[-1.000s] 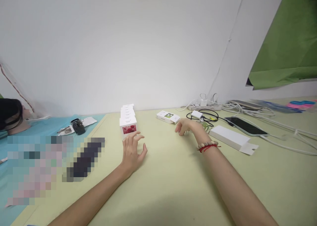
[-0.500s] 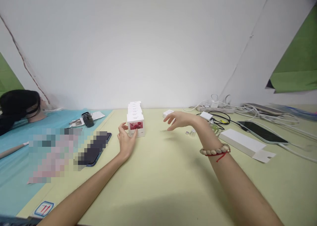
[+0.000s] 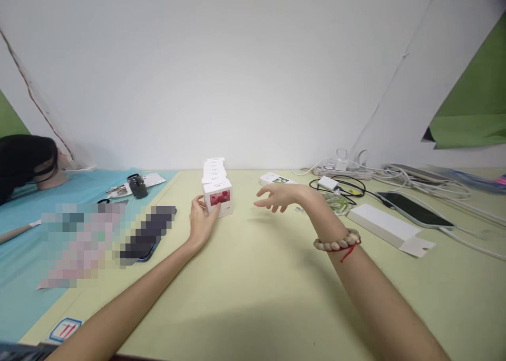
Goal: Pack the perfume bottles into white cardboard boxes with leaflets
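Observation:
White cardboard boxes stand in a row running back toward the wall; the front box (image 3: 218,208) has a picture of red fruit or flowers on its face. My left hand (image 3: 202,217) grips this front box, thumb on the printed face and fingers along its left side. To the right, my right hand (image 3: 279,196) hovers over the table with fingers apart and nothing in them. Behind it lies a white box with a green picture (image 3: 274,178), partly hidden by the hand. A beaded bracelet (image 3: 338,241) with a red string circles my right wrist.
An opened long white box (image 3: 383,226) and a phone (image 3: 415,211) lie at right, near cables, a charger (image 3: 328,183) and a clear round dish (image 3: 336,203). At left are a dark jar (image 3: 137,186), another phone (image 3: 148,237) and a black-haired mannequin head (image 3: 31,161).
The front box has turned slightly under my left hand, so its face angles differently. My right hand has shifted a little left, its fingers more stretched, uncovering more of the box behind.

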{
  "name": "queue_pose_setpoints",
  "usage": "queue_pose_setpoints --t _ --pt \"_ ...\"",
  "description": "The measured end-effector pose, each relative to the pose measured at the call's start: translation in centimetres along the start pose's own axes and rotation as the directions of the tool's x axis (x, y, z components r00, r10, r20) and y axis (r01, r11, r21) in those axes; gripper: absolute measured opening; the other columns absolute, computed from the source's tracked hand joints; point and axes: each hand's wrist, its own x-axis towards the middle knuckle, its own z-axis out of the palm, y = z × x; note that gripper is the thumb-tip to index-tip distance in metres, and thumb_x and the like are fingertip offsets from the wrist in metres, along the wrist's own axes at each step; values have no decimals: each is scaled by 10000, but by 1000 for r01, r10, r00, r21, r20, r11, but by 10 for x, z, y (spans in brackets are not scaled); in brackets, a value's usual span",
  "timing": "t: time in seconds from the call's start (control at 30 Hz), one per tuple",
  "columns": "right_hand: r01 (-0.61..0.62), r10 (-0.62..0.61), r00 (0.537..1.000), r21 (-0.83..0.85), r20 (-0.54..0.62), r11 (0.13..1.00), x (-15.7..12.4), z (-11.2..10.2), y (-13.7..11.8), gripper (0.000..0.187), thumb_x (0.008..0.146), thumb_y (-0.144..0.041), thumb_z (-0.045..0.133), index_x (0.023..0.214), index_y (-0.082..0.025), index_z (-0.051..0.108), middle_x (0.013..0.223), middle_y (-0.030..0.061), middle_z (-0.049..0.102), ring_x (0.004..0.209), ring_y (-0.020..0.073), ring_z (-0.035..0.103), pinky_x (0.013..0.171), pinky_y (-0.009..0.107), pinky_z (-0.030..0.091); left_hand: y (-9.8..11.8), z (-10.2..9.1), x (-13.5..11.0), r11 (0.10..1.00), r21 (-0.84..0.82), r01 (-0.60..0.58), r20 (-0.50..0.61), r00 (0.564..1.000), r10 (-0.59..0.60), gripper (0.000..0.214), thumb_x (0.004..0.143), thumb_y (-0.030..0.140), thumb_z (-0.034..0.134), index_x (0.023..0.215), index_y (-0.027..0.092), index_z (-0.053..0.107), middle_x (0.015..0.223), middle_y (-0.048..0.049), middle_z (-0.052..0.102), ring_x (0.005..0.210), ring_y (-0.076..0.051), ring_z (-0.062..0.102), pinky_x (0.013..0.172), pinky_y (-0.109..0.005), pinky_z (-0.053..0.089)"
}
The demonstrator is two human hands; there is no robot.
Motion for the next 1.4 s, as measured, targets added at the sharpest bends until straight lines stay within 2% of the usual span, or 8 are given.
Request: queue_pose_setpoints --t 0.3,0.53,0.63,0.77,0.9,1.1,1.2,1.4 --pt "201 -225 972 253 72 946 7 24 -24 873 684 -744 391 1357 -205 258 1140 185 573 775 217 650 586 309 543 17 1 -16 946 116 -303 125 949 289 719 732 448 578 1326 203 256 668 29 474 662 -166 523 732 -346 413" --pt "338 -283 932 261 -226 904 18 45 -33 634 799 -595 401 1344 -292 282 1192 112 536 784 196 623 486 240 519 17 2 -16 869 94 -487 259 854 451 578 771 346 547 1296 223 339 796 -18 521 810 -188 508 765 -343 416" --pt "382 -305 900 230 -311 895 20 48 -33 517 829 -488 421 1305 -291 367 1098 92 589 842 217 602 458 230 511 17 2 -17 879 71 -471 211 869 448 548 765 353 558 1264 239 362 999 -65 508 952 -215 491 835 -379 403" --pt "417 -364 904 280 -222 865 10 42 -39 474 824 -417 455 1277 -289 400 1058 67 613 801 183 618 500 227 514 14 4 -17 943 78 -323 70 946 318 814 664 439 653 1319 220 222 1233 -125 389 1147 -267 402 913 -427 366" --pt "454 -415 888 232 -199 861 0 37 -43 471 845 -331 418 1305 -270 337 983 58 636 716 154 632 542 239 488 12 5 -15 977 19 -213 128 969 209 795 652 464 658 1275 221 230 1228 -127 438 1117 -264 454 883 -417 388" --pt "533 -596 675 -272 -435 801 -11 33 -47 350 791 -140 432 1092 -275 550 1125 25 557 900 166 568 726 284 416 16 3 -20 962 14 -274 97 957 272 764 624 438 679 1225 208 266 1181 -112 459 1081 -249 468 875 -400 401" --pt "537 -611 719 -293 -332 791 -19 29 -48 254 809 -164 419 888 -248 646 1190 30 487 890 151 558 719 269 408 19 3 -22 947 -1 -322 132 939 319 803 619 415 683 1245 208 223 1183 -115 452 1091 -245 465 873 -390 409" --pt "555 -588 773 -196 -238 809 -25 26 -46 284 727 -415 578 956 -251 610 1094 46 508 880 170 540 650 245 420 21 2 -24 943 -14 -333 206 922 329 794 618 436 676 1246 247 229 1157 -99 484 1043 -244 502 837 -401 429"
